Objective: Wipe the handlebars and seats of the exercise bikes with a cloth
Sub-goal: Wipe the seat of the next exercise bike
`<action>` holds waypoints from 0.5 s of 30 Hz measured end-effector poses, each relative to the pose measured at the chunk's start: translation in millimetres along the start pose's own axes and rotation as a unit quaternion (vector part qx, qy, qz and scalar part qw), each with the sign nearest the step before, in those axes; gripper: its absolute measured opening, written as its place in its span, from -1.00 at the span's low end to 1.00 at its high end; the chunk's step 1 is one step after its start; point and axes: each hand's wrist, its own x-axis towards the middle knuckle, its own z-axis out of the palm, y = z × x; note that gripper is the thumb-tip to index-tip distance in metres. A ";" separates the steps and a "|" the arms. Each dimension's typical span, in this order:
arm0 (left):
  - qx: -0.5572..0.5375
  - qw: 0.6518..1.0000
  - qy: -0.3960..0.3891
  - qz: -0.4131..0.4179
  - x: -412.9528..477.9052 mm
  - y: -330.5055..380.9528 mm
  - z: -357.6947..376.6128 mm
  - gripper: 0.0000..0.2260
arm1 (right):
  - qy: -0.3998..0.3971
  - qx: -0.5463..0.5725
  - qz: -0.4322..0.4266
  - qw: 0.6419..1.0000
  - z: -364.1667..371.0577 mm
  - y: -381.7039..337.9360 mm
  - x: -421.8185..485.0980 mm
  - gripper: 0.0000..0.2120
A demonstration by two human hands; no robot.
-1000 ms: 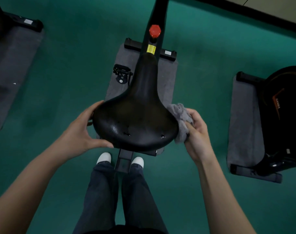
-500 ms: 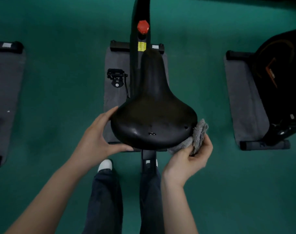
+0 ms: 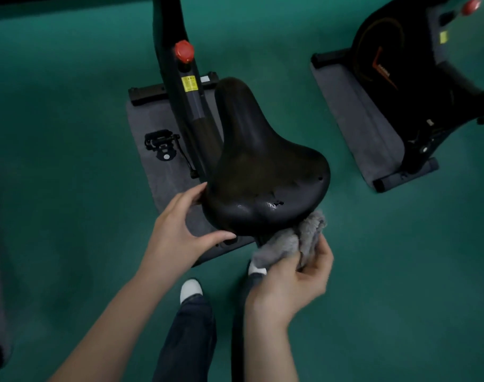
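Note:
A black bike seat [image 3: 260, 172] fills the middle of the view, its narrow nose pointing away from me. My left hand [image 3: 177, 232] grips the seat's rear left edge, thumb along the back rim and fingers on the side. A bunched grey cloth [image 3: 293, 241] presses against the seat's rear right underside. My right hand [image 3: 293, 285] holds that cloth from below, fingers curled round it. The handlebars are out of view.
The bike's black frame post with a red knob [image 3: 184, 51] rises beyond the seat, a pedal [image 3: 161, 143] to its left, on a grey mat [image 3: 150, 128]. A second bike [image 3: 417, 86] on its own mat stands at the right. Green floor surrounds them; my legs stand below.
My right hand has carried the cloth from the seat's right side down and round to its rear underside. The view has swung, so the seat now sits tilted. My left hand keeps its grip.

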 end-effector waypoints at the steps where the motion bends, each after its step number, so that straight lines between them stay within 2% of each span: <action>1: -0.001 1.000 0.000 -0.003 -0.3 0.6 0.2 -0.21 | 0.013 -0.016 -0.026 0.999 0.0 -8.2 8.4 -0.58; 3: -0.005 1.000 0.000 -0.007 -0.2 0.6 0.4 -0.21 | 0.001 -0.027 -0.121 0.992 5.6 -28.8 41.1 -0.63; 6: -0.012 1.000 0.003 -0.009 -0.8 0.6 1.1 -0.21 | -0.115 -0.059 -0.245 0.961 30.0 -59.7 91.0 -0.72; 7: -0.014 1.000 0.005 -0.008 -1.3 0.4 1.5 -0.21 | -0.169 -0.094 -0.265 0.945 41.7 -64.4 102.8 -0.73; 10: -0.023 1.000 0.010 -0.015 -2.2 -0.8 2.5 -0.21 | -0.316 -0.251 -0.248 0.881 57.5 -61.4 114.9 -0.71; 12: -0.031 0.999 0.010 -0.013 -1.8 -2.3 3.1 -0.20 | -0.321 -0.281 -0.275 0.862 46.0 -53.1 109.3 -0.66; 15: -0.040 0.999 0.018 -0.019 -2.2 -1.9 4.4 -0.18 | -0.296 -0.248 -0.313 0.868 24.2 -41.4 74.4 -0.52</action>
